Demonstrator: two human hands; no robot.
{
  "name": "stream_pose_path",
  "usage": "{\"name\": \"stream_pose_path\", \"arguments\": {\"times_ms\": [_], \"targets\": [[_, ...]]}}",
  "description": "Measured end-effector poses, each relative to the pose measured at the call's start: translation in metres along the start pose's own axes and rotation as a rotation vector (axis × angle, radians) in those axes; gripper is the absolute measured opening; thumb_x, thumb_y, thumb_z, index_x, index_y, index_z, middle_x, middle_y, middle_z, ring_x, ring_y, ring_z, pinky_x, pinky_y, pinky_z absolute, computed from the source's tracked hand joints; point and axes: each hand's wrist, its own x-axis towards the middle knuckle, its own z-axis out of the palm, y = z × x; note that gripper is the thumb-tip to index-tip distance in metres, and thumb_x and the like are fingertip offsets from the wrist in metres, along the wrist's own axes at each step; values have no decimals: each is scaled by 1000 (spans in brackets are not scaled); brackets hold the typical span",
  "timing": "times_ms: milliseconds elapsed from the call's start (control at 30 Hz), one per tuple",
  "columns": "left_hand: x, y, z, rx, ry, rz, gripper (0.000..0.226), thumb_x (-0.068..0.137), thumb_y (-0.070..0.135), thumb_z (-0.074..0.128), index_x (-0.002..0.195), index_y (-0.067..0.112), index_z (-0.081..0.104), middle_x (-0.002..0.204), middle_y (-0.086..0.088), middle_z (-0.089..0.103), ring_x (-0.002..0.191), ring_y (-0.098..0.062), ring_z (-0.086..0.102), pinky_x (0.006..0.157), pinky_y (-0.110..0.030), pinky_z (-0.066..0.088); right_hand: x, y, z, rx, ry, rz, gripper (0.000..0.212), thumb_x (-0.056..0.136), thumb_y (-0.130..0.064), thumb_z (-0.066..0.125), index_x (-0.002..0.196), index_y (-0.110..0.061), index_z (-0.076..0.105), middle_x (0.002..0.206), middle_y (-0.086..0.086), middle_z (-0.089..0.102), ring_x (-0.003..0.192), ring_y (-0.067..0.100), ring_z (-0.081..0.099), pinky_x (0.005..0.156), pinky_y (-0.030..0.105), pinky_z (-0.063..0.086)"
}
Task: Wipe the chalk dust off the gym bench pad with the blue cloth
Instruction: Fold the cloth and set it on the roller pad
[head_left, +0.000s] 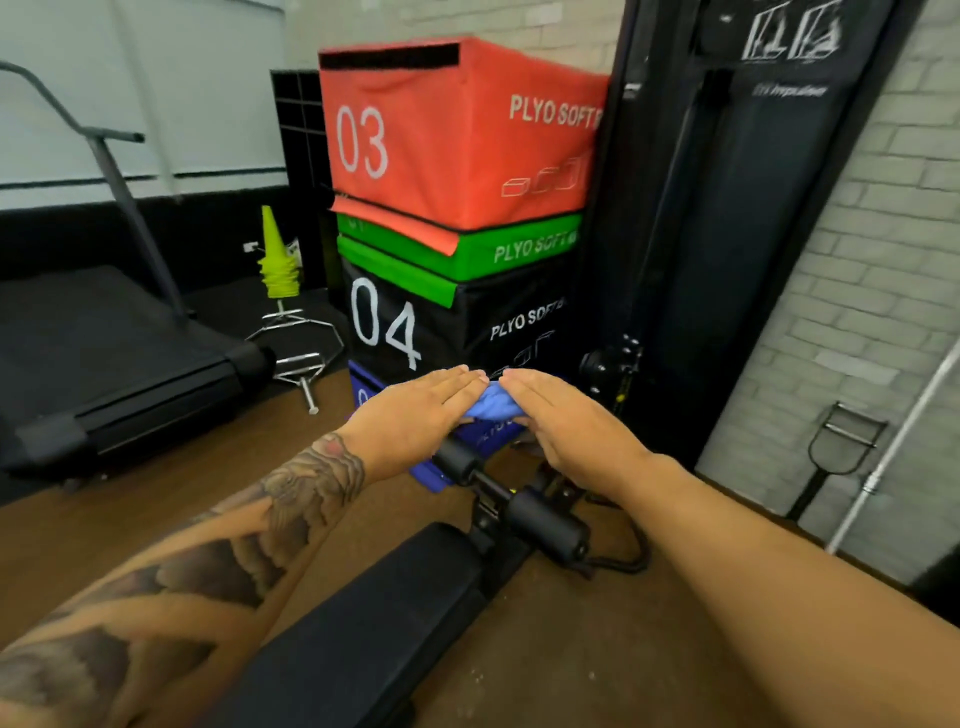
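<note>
The blue cloth (493, 406) is bunched up and squeezed between my two palms, held in the air in front of me. My left hand (415, 415) and my right hand (566, 423) both have straight fingers, with the fingertips nearly meeting above the cloth. The black gym bench pad (363, 623) runs from bottom centre towards the hands, which are past its far end and apart from it. Black foam rollers (545, 519) sit at that end, just below my hands.
A stack of plyo boxes (447, 135) in orange, green, black and blue rises right behind my hands. A black cable machine (737, 234) stands at the right, a treadmill (104, 353) at the left, and yellow cones (278, 260) and a chrome bar lie between. The floor is brown.
</note>
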Motion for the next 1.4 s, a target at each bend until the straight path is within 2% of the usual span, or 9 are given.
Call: {"name": "stream_pose_path", "arguments": {"times_ms": [67, 200, 333, 667, 767, 900, 1133, 1233, 1400], "targets": [[35, 9, -10, -25, 9, 28, 48, 84, 6, 47, 129, -8, 57, 126, -24, 64, 112, -38, 65, 93, -47, 51, -7, 21, -27, -13, -4, 28, 45, 92, -19, 39, 130, 4, 49, 132, 21, 53, 121, 32, 52, 107, 36, 36], [89, 27, -17, -36, 60, 69, 49, 80, 3, 69, 127, -6, 59, 125, -22, 65, 112, -35, 66, 93, -42, 51, -25, 56, -63, -60, -5, 79, 45, 87, -3, 54, 132, 3, 47, 135, 20, 51, 123, 32, 50, 107, 39, 37], [128, 37, -5, -50, 67, 123, 45, 86, 9, 55, 129, -6, 59, 126, -21, 64, 112, -35, 66, 93, -41, 52, -42, 84, -78, -86, -16, 141, 54, 83, 1, 65, 133, 3, 47, 136, 20, 50, 125, 31, 49, 105, 44, 40], [173, 34, 70, -108, 17, 250, 53, 88, 19, 37, 130, -5, 57, 127, -21, 64, 114, -34, 65, 99, -40, 46, -67, 123, -40, -138, -58, 303, 52, 89, -10, 61, 138, -3, 42, 140, 15, 47, 130, 26, 44, 110, 30, 21], [179, 22, 108, -136, 30, 306, 49, 90, 17, 42, 132, -5, 56, 129, -21, 63, 116, -34, 64, 103, -39, 38, -67, 133, -14, -126, -74, 379, 51, 92, -14, 57, 139, -5, 40, 142, 14, 45, 132, 25, 41, 110, 28, 19], [184, 2, 164, -213, 13, 350, 64, 76, 3, 80, 134, -5, 54, 130, -23, 62, 117, -35, 63, 103, -40, 36, -66, 143, 36, -118, -93, 484, 50, 91, -14, 58, 138, -4, 42, 141, 15, 46, 130, 27, 43, 111, 35, 29], [165, -13, 277, -341, -118, 439, 68, 72, 0, 82, 133, -5, 54, 130, -23, 62, 117, -36, 63, 101, -40, 37, -83, 152, 142, -80, -128, 619, 50, 86, -9, 64, 132, 0, 48, 134, 19, 53, 124, 30, 50, 108, 36, 30], [153, -5, 336, -375, -134, 480, 61, 78, 3, 76, 135, -4, 53, 131, -22, 61, 118, -35, 62, 102, -40, 35, -104, 159, 197, -57, -161, 683, 50, 89, -12, 61, 136, -2, 44, 138, 16, 49, 128, 28, 46, 112, 41, 30], [129, 12, 435, -414, -300, 500, 56, 89, 24, 33, 133, -1, 56, 130, -19, 63, 117, -30, 63, 102, -38, 36, -148, 179, 291, 40, -237, 780, 49, 96, -15, 49, 142, -5, 34, 147, 13, 38, 137, 25, 34, 113, 28, 11]]}}
